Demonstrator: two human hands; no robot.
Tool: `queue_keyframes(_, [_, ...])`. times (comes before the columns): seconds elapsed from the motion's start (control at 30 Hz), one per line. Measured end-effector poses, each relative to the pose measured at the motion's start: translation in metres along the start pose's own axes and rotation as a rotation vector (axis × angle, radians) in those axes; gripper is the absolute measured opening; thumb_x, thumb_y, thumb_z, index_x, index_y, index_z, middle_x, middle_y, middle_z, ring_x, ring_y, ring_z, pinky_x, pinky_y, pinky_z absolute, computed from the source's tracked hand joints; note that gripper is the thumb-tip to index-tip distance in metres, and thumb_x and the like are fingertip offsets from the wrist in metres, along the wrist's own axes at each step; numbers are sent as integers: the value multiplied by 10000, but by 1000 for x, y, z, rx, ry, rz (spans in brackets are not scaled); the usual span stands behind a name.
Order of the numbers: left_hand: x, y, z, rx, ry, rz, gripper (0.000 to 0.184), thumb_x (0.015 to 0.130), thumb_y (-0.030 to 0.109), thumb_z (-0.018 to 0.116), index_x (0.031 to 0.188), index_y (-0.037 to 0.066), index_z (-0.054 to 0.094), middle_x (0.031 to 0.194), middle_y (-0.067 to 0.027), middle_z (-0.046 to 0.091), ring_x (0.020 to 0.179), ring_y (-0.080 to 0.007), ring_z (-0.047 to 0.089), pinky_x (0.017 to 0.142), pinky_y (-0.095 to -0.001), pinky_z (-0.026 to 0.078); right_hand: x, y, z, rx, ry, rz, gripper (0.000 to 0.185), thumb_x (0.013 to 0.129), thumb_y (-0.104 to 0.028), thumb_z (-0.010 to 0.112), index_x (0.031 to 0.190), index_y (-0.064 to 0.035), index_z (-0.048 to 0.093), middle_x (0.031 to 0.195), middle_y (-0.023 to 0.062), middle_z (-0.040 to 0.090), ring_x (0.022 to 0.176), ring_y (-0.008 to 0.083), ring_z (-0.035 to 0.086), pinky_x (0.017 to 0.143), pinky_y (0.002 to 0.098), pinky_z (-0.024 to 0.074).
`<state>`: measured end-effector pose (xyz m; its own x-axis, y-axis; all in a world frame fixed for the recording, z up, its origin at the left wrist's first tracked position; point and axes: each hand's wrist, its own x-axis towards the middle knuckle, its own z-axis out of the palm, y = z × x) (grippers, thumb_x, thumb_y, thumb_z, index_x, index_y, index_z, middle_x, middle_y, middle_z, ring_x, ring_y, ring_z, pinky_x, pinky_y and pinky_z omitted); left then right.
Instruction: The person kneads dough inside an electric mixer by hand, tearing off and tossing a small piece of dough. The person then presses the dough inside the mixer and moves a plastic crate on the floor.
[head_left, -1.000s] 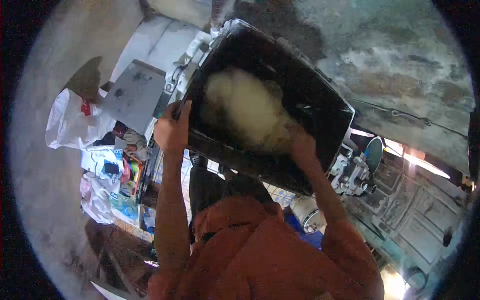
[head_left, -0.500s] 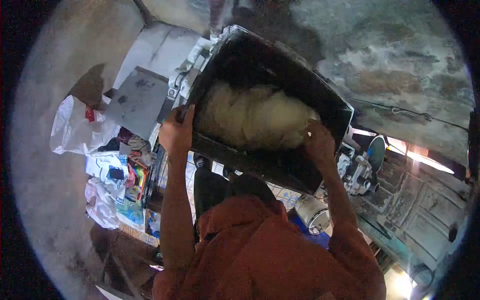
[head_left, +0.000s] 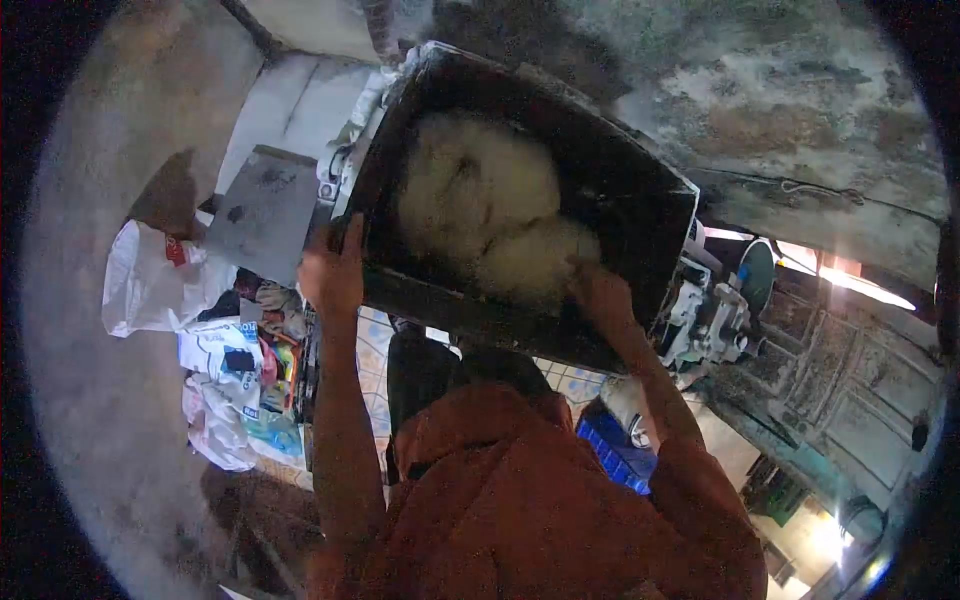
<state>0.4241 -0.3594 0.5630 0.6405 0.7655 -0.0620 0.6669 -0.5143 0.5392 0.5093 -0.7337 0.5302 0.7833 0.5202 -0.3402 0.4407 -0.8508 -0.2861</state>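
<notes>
A large pale mass of dough lies in a dark, deep metal trough, bulging into a bigger lobe at the back left and a smaller one at the front right. Over the trough's near left corner, my left hand is closed on the rim. My right hand reaches inside and grips the dough's front right edge; its fingertips are partly blurred and dim.
Machine parts stick out on the trough's right end. A grey metal sheet and white plastic bags stand at left. On the tiled floor are a blue crate and a whitish bucket. Behind the trough rises a stained wall.
My right hand has moved left and toward me with the dough's edge. The dough has gone from one long roll to two lobes. My left hand stays on the rim.
</notes>
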Motion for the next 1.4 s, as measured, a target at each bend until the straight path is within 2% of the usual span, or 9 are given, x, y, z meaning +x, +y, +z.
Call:
queue_keyframes(0.13, [0,-1,0,-115,-6,21,414,844,465,658,915,59,695,763,-143,682,721,-355,664,660,-436,499,14,-24,17,-94,-7,-54,672,821,-320,681,1406,-143,400,1200,196,595,1074,380,588,902,498,469])
queue_keyframes(0.2, [2,-2,1,-123,-52,-24,410,844,473,653,926,74,697,774,-139,688,733,-354,668,667,-429,503,8,-28,27,-279,68,-398,702,810,-316,685,1417,-129,385,1330,197,499,1282,407,400,1027,571,336])
queue_keyframes(0.33, [2,-13,5,-42,-22,21,408,845,475,649,958,87,701,799,-140,697,760,-352,676,680,-422,505,29,-2,-10,-496,191,-209,635,816,-305,675,1373,-100,447,1343,190,486,1366,403,261,1048,623,254])
queue_keyframes(0.6, [1,-5,0,-116,-31,0,415,841,473,646,979,87,711,845,-146,702,786,-348,679,691,-432,511,0,14,-56,-404,-232,305,310,867,-256,606,1126,-84,609,1059,155,642,857,333,663,704,422,535])
queue_keyframes(0.7, [1,-7,2,-109,-16,16,415,842,479,640,983,95,712,840,-146,701,777,-352,678,685,-433,510,-1,20,-17,-241,-204,-58,327,871,-259,598,1161,-108,584,1108,159,626,916,319,658,748,433,537])
queue_keyframes(1.03, [3,6,-7,41,-101,-92,416,836,501,635,987,122,718,852,-131,705,804,-357,677,707,-433,514,21,-15,27,-150,85,-393,559,857,-320,618,1355,-119,461,1376,166,462,1199,358,504,964,488,445])
queue_keyframes(1.1, [5,-5,1,0,-59,-54,415,837,504,633,985,126,719,855,-131,704,814,-357,676,713,-434,514,24,-8,10,-594,302,-414,481,868,-306,599,1289,-91,511,1280,161,539,1126,313,560,884,469,494])
queue_keyframes(1.2, [4,-9,3,-49,-61,-15,414,836,510,630,982,134,721,861,-130,704,826,-357,675,721,-436,513,23,11,-27,-428,-162,-189,380,885,-297,577,1178,-55,583,1140,167,598,1001,318,618,781,447,526])
queue_keyframes(1.4, [5,-4,-2,21,-89,-38,425,832,524,628,967,131,721,852,-132,703,812,-363,673,714,-435,514,0,24,-35,-191,-150,179,274,906,-284,558,999,-38,634,907,218,628,807,367,650,681,465,531])
